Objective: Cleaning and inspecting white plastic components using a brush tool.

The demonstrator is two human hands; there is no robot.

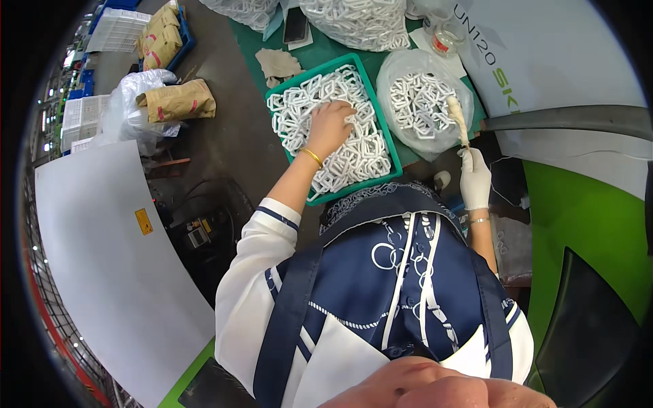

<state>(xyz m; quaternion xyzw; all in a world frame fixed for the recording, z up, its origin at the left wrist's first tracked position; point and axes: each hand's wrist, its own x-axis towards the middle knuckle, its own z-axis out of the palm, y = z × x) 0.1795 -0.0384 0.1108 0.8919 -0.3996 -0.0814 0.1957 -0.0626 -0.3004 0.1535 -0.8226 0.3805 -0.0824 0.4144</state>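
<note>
My bare left hand (330,130), with a gold bangle at its wrist, reaches into a green tray (386,126) heaped with white angular plastic rings (354,160). Its fingers curl down over the heap, with a white ring between thumb and fingers; the fingertips are partly hidden. On the right, my right hand (475,178) wears a white glove and is closed round the lower end of a slim stick (460,124) wrapped in cream-coloured material. The stick's thick tip touches or overhangs the edge of a clear plastic bag (435,146) holding more white rings (418,102).
Large clear bags of white rings (357,24) stand at the table's far side. A phone (296,26), a beige cloth (277,64) and a glass jar (447,39) lie around them. A grey curved bar (571,118) juts in from the right. Brown paper sacks (180,100) are at far left.
</note>
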